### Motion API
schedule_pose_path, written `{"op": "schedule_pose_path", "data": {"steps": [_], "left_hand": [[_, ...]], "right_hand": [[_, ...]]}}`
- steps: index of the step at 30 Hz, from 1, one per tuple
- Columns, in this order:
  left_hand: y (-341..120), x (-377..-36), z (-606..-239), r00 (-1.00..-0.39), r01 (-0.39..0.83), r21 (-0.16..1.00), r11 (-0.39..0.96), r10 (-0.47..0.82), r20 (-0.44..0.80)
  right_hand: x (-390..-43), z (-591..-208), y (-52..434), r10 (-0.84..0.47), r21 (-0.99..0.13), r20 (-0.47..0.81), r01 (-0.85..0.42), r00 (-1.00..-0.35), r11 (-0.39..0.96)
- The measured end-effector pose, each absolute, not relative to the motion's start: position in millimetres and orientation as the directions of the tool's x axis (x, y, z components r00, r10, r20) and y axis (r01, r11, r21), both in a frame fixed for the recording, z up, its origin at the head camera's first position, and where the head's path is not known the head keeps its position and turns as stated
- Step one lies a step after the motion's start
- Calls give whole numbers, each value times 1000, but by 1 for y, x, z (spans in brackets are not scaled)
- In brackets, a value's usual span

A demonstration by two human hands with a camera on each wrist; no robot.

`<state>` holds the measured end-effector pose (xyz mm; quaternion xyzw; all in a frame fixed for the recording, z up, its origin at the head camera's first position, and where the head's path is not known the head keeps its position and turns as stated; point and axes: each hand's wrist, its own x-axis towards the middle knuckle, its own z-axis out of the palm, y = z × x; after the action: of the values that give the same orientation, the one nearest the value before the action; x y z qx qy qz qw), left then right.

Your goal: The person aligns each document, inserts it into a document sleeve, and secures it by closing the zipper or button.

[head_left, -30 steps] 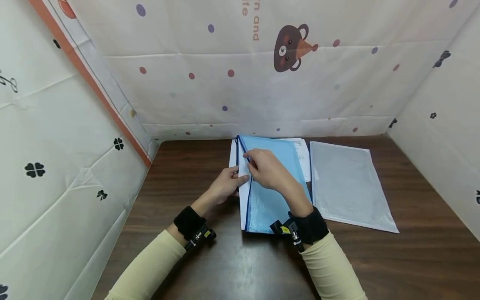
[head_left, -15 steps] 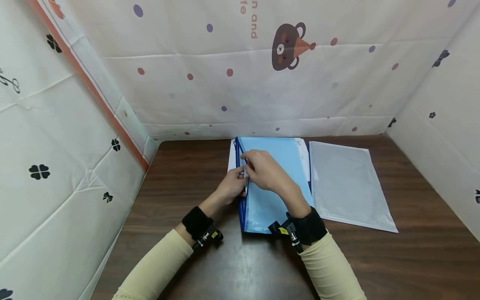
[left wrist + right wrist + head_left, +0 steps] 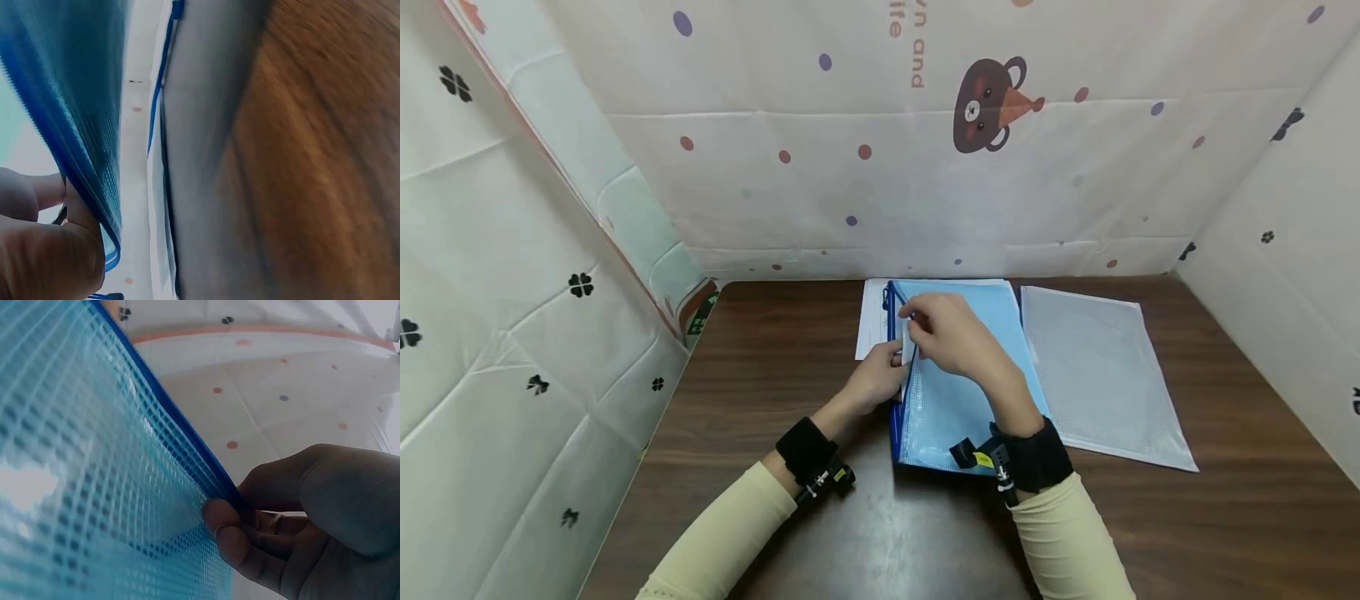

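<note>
A light-blue mesh zipper pouch [image 3: 970,392] with a dark-blue zipper edge stands partly open along its left side in the head view. My right hand [image 3: 951,333] pinches one zipper edge [image 3: 181,422] between thumb and fingers, with the mesh hanging from it in the right wrist view. My left hand [image 3: 877,377] is at the pouch's left edge, and its thumb and fingers pinch the other zipper edge [image 3: 69,162] in the left wrist view. A strip of white shows in the opening between the hands.
White printed sheets [image 3: 871,325] lie under the pouch's upper left. A clear mesh pouch [image 3: 1097,375] lies flat to the right on the brown wooden table [image 3: 760,333]. A patterned cloth wall [image 3: 775,200] rises behind the table's far edge.
The blue pouch has shifted slightly right, uncovering more of the printed sheets at left. My left hand has moved right with it. The white in the pouch's opening shows less than a second ago.
</note>
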<state>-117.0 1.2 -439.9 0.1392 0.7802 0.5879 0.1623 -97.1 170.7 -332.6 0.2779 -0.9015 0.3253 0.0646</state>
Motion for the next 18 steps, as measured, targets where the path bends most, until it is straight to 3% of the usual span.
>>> {"op": "schedule_pose_path", "data": {"steps": [18], "left_hand": [[11,-108,-454,-888,81,946,313,454,-74]], "right_hand": [[-84,-322,198,-372,-585,280,-464,-885,665]]}}
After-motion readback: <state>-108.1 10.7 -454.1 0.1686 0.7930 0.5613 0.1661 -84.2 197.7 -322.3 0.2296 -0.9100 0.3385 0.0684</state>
